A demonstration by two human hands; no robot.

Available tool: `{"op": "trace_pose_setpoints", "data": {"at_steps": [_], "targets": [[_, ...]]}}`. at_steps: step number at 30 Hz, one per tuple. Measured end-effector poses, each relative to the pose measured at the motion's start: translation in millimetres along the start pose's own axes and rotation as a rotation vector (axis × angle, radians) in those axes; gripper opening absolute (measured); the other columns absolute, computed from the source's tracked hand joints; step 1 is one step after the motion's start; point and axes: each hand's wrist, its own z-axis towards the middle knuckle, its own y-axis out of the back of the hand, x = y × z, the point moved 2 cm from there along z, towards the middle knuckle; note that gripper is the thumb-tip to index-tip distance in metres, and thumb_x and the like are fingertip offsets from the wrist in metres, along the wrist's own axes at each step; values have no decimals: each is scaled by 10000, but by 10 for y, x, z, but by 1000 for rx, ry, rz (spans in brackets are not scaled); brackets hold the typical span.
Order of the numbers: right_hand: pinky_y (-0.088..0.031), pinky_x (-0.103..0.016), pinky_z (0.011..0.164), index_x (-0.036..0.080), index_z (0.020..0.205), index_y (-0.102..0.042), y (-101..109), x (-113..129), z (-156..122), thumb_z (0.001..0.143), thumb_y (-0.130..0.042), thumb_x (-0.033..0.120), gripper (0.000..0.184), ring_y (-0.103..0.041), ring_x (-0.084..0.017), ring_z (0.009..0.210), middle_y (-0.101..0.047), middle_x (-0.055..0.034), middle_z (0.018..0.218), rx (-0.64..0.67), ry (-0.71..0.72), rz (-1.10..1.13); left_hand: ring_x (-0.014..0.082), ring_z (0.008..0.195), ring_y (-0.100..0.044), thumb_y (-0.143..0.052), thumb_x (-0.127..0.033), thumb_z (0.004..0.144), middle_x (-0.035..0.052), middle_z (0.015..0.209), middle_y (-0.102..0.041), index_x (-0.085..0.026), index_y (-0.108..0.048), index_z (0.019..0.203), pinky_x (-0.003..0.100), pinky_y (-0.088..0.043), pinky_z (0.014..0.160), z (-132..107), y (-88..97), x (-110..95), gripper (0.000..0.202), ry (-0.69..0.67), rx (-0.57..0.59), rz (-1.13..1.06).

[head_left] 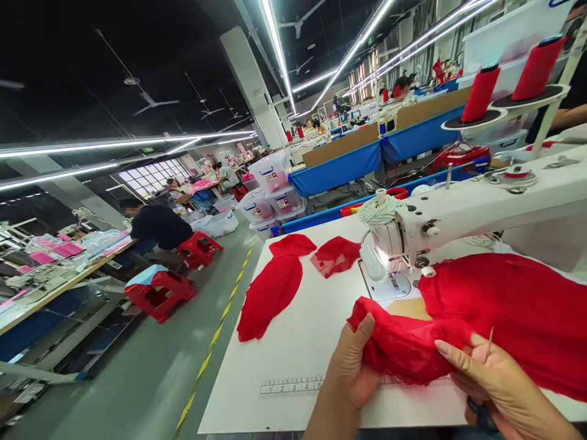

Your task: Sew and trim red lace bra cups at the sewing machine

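My left hand grips the near edge of a red lace garment that lies bunched on the white sewing table. My right hand pinches the same fabric from the right; a thin metal tool, perhaps tweezers or a needle, sticks up between its fingers. The white sewing machine stands just behind the fabric, its needle area lit.
Cut red fabric pieces and a smaller red piece lie on the table's left. Red thread cones stand on the machine. Red stools, plastic bins and seated workers fill the aisle at left.
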Motion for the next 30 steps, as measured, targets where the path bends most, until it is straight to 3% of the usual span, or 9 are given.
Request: {"op": "trace_pose_setpoints", "data": {"at_steps": [3, 6, 12, 16, 20, 27, 30], "targets": [[-143, -177, 399, 234, 777, -464, 3, -18, -53, 519, -822, 672, 622, -157, -42, 405, -211, 140, 436, 4, -28, -26, 207, 810, -681, -878, -291, 610, 58, 819, -731, -143, -709, 828, 354, -520, 874, 29, 6, -21, 313, -28, -112, -12], [-207, -190, 426, 217, 630, -392, -24, 31, -132, 572, -754, 728, 629, -177, -46, 424, -216, 126, 421, 103, -88, -19, 165, 736, -665, -901, -274, 564, 33, 779, -719, -145, -692, 769, 321, -526, 837, 61, 9, -80, 320, -71, -201, -58], [-153, -176, 433, 188, 563, -420, -97, 98, -193, 596, -740, 723, 624, -100, -43, 458, -185, 126, 435, 159, -92, 40, 110, 616, -616, -937, -238, 468, -5, 656, -684, -139, -660, 683, 276, -536, 763, 82, 8, -176, 365, -89, -294, -55], [-151, -164, 413, 190, 619, -478, -106, 34, -157, 648, -751, 663, 547, -94, -50, 463, -195, 122, 450, 195, -75, 47, 108, 619, -617, -931, -253, 489, -10, 659, -681, -140, -654, 687, 277, -539, 757, 72, 11, -157, 359, -87, -277, -53], [-145, -161, 396, 193, 692, -533, -45, -34, -98, 569, -798, 670, 559, -92, -30, 427, -189, 137, 448, 144, -61, 8, 119, 637, -621, -897, -326, 571, 4, 684, -683, -134, -659, 721, 293, -538, 772, 50, -6, -121, 341, -103, -211, -36], [-245, -186, 390, 212, 583, -392, 54, -107, -100, 597, -792, 653, 596, -190, -53, 424, -222, 111, 436, 73, -59, 57, 145, 666, -634, -892, -343, 575, 1, 685, -681, -146, -659, 719, 307, -529, 785, 14, -32, -101, 337, -132, -209, -30], [-302, -211, 369, 225, 591, -409, 5, -91, -140, 562, -794, 675, 593, -218, -66, 412, -225, 113, 438, 14, -91, 44, 134, 656, -619, -901, -343, 559, 20, 712, -692, -130, -679, 758, 305, -527, 785, 5, -15, -85, 367, -112, -136, 9]]}}
